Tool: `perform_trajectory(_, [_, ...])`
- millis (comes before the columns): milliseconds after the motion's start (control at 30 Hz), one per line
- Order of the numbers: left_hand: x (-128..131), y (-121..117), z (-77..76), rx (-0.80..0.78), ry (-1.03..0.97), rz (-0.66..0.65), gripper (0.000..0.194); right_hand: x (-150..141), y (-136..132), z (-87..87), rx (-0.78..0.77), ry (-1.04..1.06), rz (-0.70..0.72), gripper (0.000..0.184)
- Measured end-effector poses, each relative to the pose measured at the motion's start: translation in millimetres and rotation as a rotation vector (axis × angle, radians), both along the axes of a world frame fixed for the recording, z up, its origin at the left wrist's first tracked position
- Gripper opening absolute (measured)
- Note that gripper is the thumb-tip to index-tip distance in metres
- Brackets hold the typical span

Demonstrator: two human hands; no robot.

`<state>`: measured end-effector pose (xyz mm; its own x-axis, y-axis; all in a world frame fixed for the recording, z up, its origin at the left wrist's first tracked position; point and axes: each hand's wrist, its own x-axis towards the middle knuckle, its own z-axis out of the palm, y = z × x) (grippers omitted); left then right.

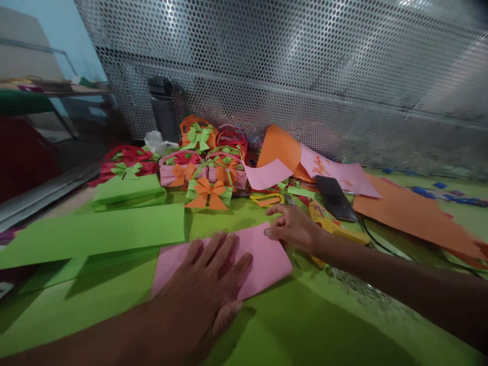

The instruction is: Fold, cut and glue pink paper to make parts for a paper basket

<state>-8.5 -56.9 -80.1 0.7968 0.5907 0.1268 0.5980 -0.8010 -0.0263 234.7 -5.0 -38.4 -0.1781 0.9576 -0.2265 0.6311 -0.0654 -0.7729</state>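
A folded sheet of pink paper lies on the green table surface in front of me. My left hand rests flat on it, fingers spread, pressing it down. At the far right corner of that sheet is my right hand, with fingers curled and the thumb against the paper's edge. Beyond it lie yellow-handled scissors, partly hidden. A yellow tool, perhaps a glue gun, sits behind my right wrist. To the left are folded green paper sheets.
Small paper bags with bows crowd the back, beside a dark bottle. A phone lies at right, near orange paper and pink paper with orange cutouts. A perforated metal panel rises behind. A black cable runs at right.
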Motion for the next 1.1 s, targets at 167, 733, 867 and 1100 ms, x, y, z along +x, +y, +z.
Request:
perform_trajectory(167, [0.8, -1.7, 6.5, -0.048, 0.014, 0.002, 0.061, -5.9, 1.6, -1.6, 0.077, -0.105, 0.002, 0.047])
perform_trajectory(733, [-11.8, -0.4, 2.1, -0.062, -0.045, -0.128, 0.07, -12.6, 5.9, 3.3, 0.099, -0.282, -0.005, 0.028])
perform_trajectory(867, [-11.5, -1.0, 2.5, -0.069, -0.05, -0.125, 0.069, -16.7, 4.5, 7.0, 0.11, -0.322, -0.012, 0.026])
perform_trajectory(1100, [-9.5, -0.3, 12.4, -0.112, -0.017, -0.141, 0.069, -18.8, 2.3, 7.7, 0.131, -0.365, -0.005, 0.024])
